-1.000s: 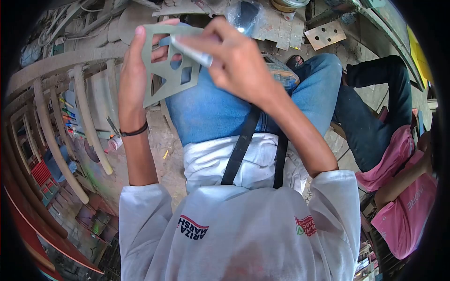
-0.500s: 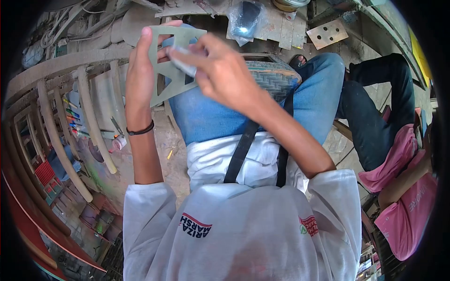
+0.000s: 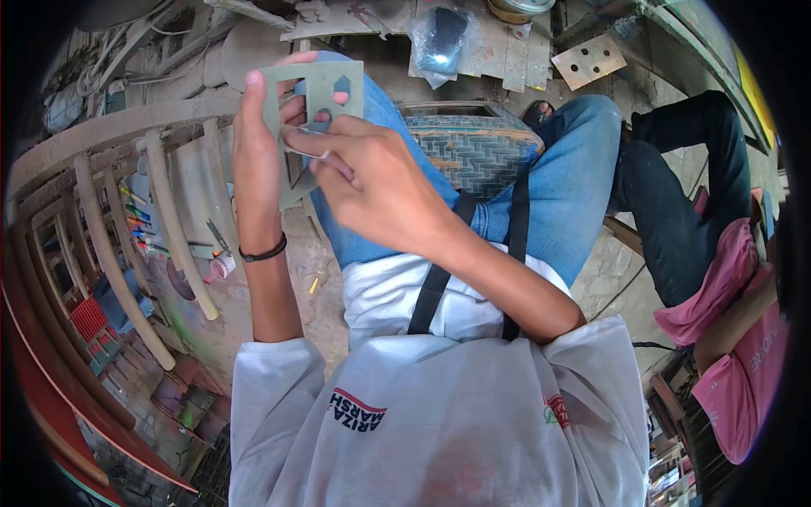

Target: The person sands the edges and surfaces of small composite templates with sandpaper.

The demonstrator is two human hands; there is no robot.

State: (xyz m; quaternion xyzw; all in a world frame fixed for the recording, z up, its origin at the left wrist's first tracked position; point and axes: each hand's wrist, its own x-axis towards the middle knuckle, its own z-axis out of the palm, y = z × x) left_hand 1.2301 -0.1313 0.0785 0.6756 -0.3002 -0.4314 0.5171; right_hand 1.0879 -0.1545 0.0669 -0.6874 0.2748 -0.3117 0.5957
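A flat grey-green board [image 3: 321, 89] with several cut-out shapes is tilted up above my lap. My left hand [image 3: 256, 156] grips it along its left side, thumb on the near face and fingers behind, partly showing through the openings. My right hand [image 3: 380, 182] pinches a thin whitish folded piece [image 3: 314, 155], its fingers at a cut-out in the lower part of the board. Whether that piece is sandpaper or cloth I cannot make out. The right hand covers the board's lower right part.
Beyond my knees, a woven-pattern seat [image 3: 473, 148] stands on the dusty floor. A plastic-wrapped dark item [image 3: 441, 42] lies on boards ahead, near a plate with holes [image 3: 589, 62]. Wooden slatted furniture [image 3: 101, 228] is at left. Another person in pink [image 3: 743, 363] sits at right.
The board has turned, so different cut-outs show. My right hand has come down and nearer, with the whitish piece lower on the board. My left hand still holds the board.
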